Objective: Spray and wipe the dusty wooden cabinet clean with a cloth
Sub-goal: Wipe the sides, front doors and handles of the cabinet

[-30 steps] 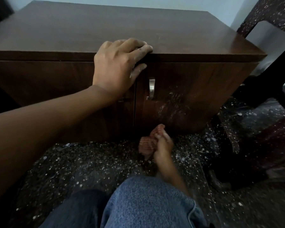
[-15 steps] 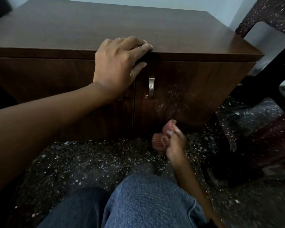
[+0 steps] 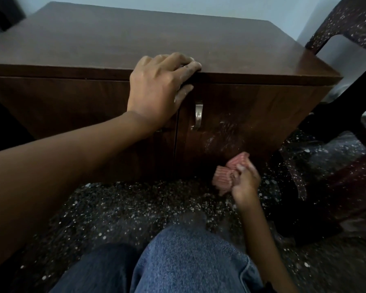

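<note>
A low dark wooden cabinet [image 3: 251,115] fills the upper half of the head view, with two front doors and a metal handle [image 3: 198,116] on the right one. Whitish dust smears mark the right door below the handle. My left hand [image 3: 159,89] curls over the front edge of the cabinet top, its fingers on the top surface. My right hand [image 3: 244,181] is shut on a bunched pink-red cloth [image 3: 227,173], pressed low against the bottom of the right door. No spray bottle shows.
A dark speckled chair [image 3: 347,24] stands right of the cabinet, its legs close to the corner. The dark floor [image 3: 125,210] is dotted with white specks. My knees in blue jeans [image 3: 188,263] sit near the bottom edge.
My right hand has carried the cloth rightward along the bottom of the right door. My left hand has stayed on the top edge.
</note>
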Motion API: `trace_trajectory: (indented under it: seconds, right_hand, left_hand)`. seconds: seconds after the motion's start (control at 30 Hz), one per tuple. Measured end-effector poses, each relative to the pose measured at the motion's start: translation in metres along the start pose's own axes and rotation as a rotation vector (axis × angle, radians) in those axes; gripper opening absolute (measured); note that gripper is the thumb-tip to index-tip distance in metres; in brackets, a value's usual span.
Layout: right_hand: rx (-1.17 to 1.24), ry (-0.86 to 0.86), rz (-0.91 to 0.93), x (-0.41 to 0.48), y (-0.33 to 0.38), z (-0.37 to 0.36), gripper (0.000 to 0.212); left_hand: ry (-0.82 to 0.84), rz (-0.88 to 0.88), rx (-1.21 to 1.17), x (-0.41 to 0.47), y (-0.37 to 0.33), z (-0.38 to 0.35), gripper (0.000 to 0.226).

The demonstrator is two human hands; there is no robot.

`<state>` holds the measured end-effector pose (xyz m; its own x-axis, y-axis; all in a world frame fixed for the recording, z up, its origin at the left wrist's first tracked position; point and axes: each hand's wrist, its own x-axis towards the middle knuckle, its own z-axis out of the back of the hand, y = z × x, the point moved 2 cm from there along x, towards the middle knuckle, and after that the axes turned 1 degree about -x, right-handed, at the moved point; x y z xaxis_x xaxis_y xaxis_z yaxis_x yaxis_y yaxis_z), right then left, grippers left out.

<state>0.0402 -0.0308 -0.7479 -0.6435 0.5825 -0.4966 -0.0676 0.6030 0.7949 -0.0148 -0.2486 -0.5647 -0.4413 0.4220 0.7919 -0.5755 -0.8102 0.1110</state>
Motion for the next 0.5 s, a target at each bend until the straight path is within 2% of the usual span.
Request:
trace_trajectory:
  seconds: [0.13,0.4,0.5]
  right_hand:
    - [0.002,-0.011,0.013,0.012,0.014,0.009,0.049]
    - [-0.195,0.266,-0.054,-0.059,-0.068,-0.051,0.048]
    - [-0.224,0.292,-0.111,-0.064,-0.082,-0.059,0.041]
  left_hand:
    - [-0.005,-0.017,0.013,0.001,0.0,0.0,0.036]
    - [-0.003,-0.018,0.022,0.002,0.0,0.002,0.035]
    - [-0.009,-0.018,0.023,0.001,-0.001,0.002,0.035]
